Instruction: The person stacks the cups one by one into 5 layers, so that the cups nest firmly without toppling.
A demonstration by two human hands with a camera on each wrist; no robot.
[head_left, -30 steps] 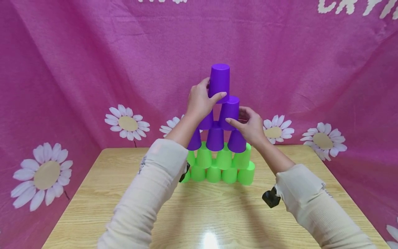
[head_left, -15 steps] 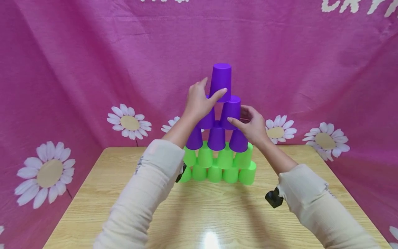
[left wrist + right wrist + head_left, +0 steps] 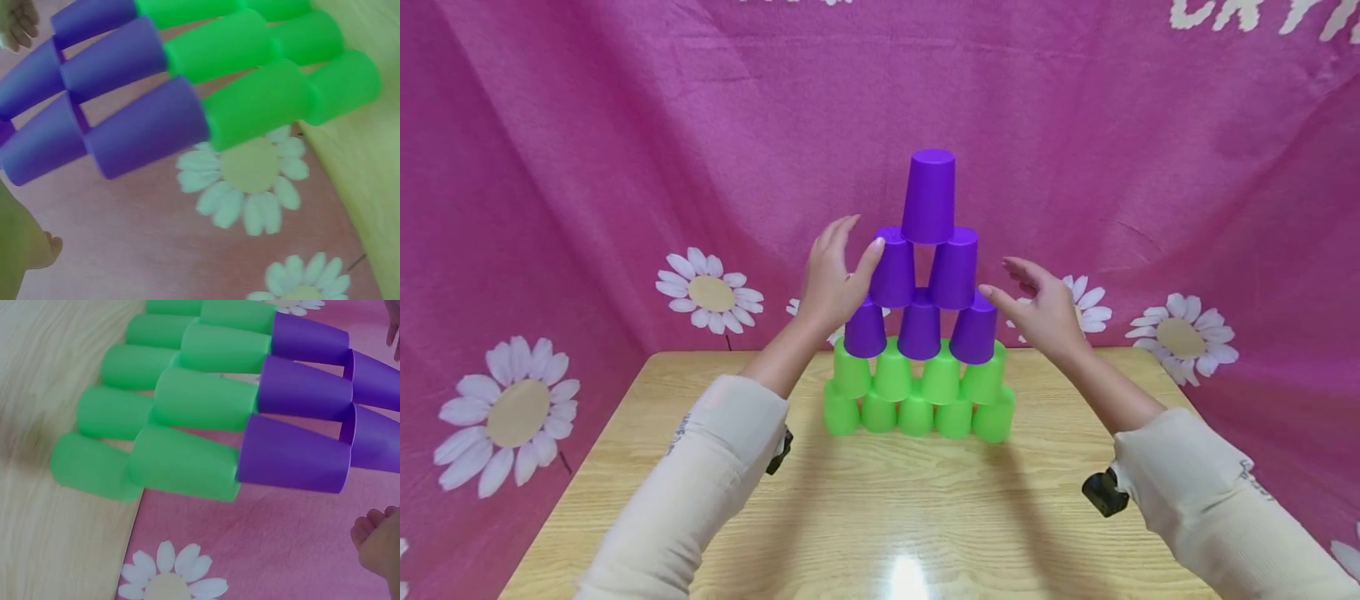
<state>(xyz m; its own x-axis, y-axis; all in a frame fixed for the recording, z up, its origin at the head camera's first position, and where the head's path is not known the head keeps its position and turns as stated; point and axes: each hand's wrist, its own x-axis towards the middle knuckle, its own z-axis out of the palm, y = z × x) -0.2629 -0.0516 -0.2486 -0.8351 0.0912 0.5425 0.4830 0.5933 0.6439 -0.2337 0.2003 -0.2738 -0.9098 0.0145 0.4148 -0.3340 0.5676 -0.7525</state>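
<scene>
A pyramid of upside-down cups stands in the middle of the head view. One purple cup (image 3: 930, 197) tops it, resting across two purple cups (image 3: 954, 271) side by side. Under those come three more purple cups, then two rows of green cups (image 3: 892, 372). My left hand (image 3: 835, 279), fingers extended and holding nothing, is at the pyramid's left, its thumb tip overlapping the left cup of the second row in this view. To the right, my right hand (image 3: 1043, 307) is apart from the cups, its fingers loosely bent around nothing.
The pyramid stands on a light wooden table (image 3: 850, 517). Behind and around the table hangs a pink cloth (image 3: 625, 167) printed with white daisies. Black wrist cameras (image 3: 1105, 492) sit below both sleeves.
My left hand has let go of the top cup and drawn back left and down. My right hand has moved away to the right from the second-row cup. The pyramid stays standing.
</scene>
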